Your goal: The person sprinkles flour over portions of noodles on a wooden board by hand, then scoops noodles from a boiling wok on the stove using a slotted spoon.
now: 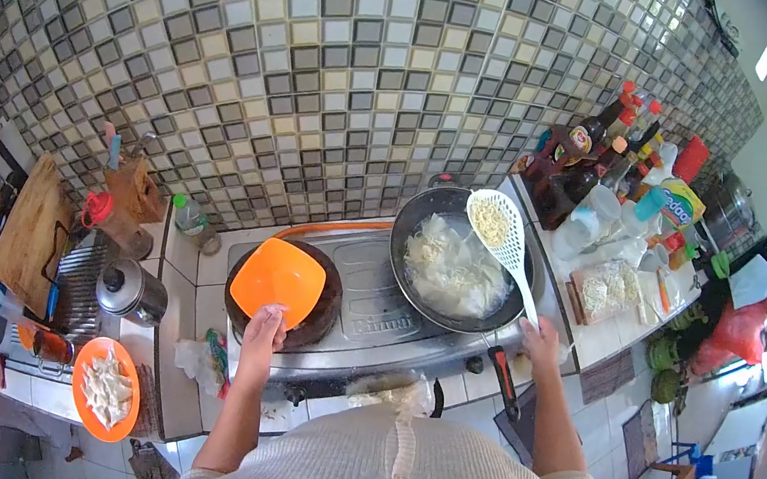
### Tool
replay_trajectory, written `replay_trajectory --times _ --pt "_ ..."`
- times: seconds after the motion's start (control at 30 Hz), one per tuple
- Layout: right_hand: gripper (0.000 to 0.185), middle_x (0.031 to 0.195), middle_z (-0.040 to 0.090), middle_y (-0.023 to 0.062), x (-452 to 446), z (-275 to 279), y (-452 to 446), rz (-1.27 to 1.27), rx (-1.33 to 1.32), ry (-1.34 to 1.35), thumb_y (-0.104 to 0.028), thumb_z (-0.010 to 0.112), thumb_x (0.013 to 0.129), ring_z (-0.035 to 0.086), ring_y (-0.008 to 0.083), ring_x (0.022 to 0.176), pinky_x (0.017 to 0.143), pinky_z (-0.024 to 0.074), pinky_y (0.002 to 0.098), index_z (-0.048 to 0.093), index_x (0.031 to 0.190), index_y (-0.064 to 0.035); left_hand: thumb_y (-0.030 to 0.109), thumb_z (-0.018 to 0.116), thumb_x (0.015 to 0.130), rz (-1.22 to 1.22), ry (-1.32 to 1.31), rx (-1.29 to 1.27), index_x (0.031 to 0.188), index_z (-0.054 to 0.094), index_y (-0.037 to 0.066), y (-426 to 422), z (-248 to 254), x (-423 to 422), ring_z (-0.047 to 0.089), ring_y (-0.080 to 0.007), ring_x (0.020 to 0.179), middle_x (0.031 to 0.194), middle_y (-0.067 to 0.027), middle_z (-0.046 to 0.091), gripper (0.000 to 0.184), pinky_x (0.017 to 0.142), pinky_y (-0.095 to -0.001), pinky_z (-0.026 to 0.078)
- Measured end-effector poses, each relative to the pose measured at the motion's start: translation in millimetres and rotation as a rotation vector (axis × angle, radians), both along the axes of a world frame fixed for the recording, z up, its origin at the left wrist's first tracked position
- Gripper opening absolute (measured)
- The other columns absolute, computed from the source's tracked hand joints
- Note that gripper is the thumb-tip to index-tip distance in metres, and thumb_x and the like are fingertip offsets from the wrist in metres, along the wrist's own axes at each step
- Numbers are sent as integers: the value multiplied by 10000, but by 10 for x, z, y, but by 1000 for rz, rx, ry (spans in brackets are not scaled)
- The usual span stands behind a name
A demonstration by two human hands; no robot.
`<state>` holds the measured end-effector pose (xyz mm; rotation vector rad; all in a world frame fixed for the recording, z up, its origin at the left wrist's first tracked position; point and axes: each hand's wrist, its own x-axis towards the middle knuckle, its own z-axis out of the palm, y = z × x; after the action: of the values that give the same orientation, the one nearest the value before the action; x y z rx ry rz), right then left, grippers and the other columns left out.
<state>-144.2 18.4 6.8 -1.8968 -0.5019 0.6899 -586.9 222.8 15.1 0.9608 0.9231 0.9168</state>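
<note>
My left hand (pixel 265 329) grips the near edge of an orange bowl (pixel 278 279), held over the left burner; its inside looks bare. In my right hand (pixel 543 346) is the handle of a white slotted spoon (pixel 505 238). Small pale yellow pieces (pixel 488 223) lie on the spoon's head, above the right rim of a black frying pan (pixel 397 277). Pale, whitish flat pieces (pixel 456 267) sit in liquid in the pan, with some yellowish bits among them. The pan's black and orange handle (pixel 503 383) points toward me, just left of my right forearm.
An orange plate of white strips (pixel 106 391) stands at the lower left, near a lidded metal pot (pixel 131 291) and a wooden cutting board (pixel 35 232). Sauce bottles (pixel 584 162) crowd the right counter beside a clear bag (pixel 606 289). An orange hose (pixel 335 228) runs behind the stove (pixel 376 284).
</note>
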Motion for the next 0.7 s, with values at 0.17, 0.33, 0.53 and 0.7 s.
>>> replay_trajectory --times 0.17,0.33,0.53,0.7 --pt "261 703 574 61 140 -200 -4 60 -99 -230 -246 652 833 549 183 665 630 441 331 605 907 0 245 493 950 27 18 -20 1019 560 71 -7 -80 -9 331 -27 575 705 57 413 199 491 -179 242" --pt "340 870 642 181 256 -280 53 185 -232 -552 -313 625 837 627 327 826 729 465 397 610 991 -10 246 490 952 11 23 -1 1031 559 68 -24 -97 -32 345 -29 578 711 53 425 206 496 -179 258" --pt "407 967 633 223 349 -294 68 179 -416 -643 -383 573 848 592 398 953 818 453 454 612 1025 -19 255 496 951 17 17 -18 1038 555 78 -10 -139 -102 370 -36 588 721 44 445 206 503 -178 279" --pt "402 1012 623 225 307 -89 142 316 -528 -529 -397 560 850 574 413 986 847 445 463 606 1058 -56 258 492 953 39 15 -38 1039 562 76 -22 -106 -84 363 -27 593 724 49 447 213 505 -172 265"
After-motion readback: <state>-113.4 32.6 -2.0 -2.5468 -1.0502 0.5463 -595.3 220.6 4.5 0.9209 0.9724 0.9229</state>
